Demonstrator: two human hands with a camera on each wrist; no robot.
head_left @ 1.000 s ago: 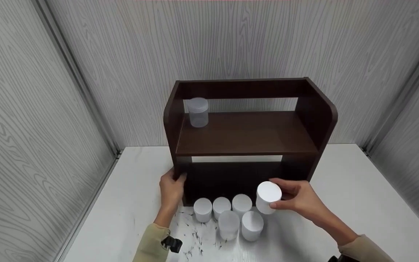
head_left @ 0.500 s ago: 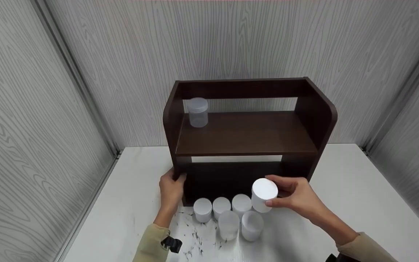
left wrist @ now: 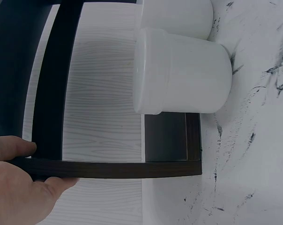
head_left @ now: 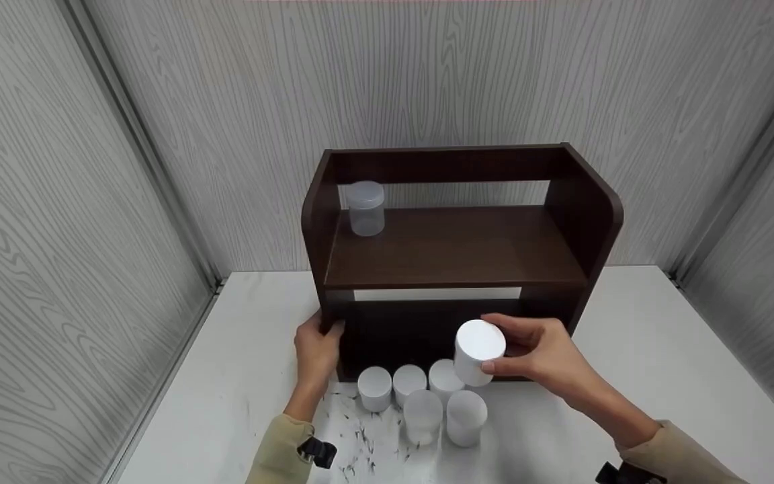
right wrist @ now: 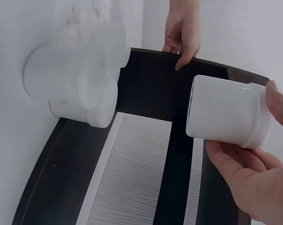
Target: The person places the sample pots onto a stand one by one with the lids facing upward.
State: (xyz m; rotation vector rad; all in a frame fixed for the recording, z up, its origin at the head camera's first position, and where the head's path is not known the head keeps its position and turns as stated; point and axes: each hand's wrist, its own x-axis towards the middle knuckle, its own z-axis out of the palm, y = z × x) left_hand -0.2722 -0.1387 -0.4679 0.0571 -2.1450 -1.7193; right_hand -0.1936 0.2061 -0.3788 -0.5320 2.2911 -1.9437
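Note:
My right hand (head_left: 545, 353) grips a white lidded jar (head_left: 474, 356) by its side, thumb in front and fingers behind. In the right wrist view the held jar (right wrist: 223, 110) is seen apart from the others. My left hand (head_left: 316, 346) grips the left side panel of a dark brown two-tier shelf (head_left: 454, 252), its thumb on the inner face. In the left wrist view that hand (left wrist: 19, 183) pinches the panel's edge. Several more jars (head_left: 375, 386) stand upright in front of the shelf, some opaque white, the front two (head_left: 422, 417) more translucent.
A translucent lidded jar (head_left: 366, 208) stands at the left end of the shelf's upper tier. The white table (head_left: 259, 323) bears dark scuff marks near the jars. Grey wood-grain walls (head_left: 427, 81) rise behind and at both sides.
My right hand has moved the held jar up and to the left, over the right end of the rear jar row. My left hand, the shelf and the standing jars keep their places.

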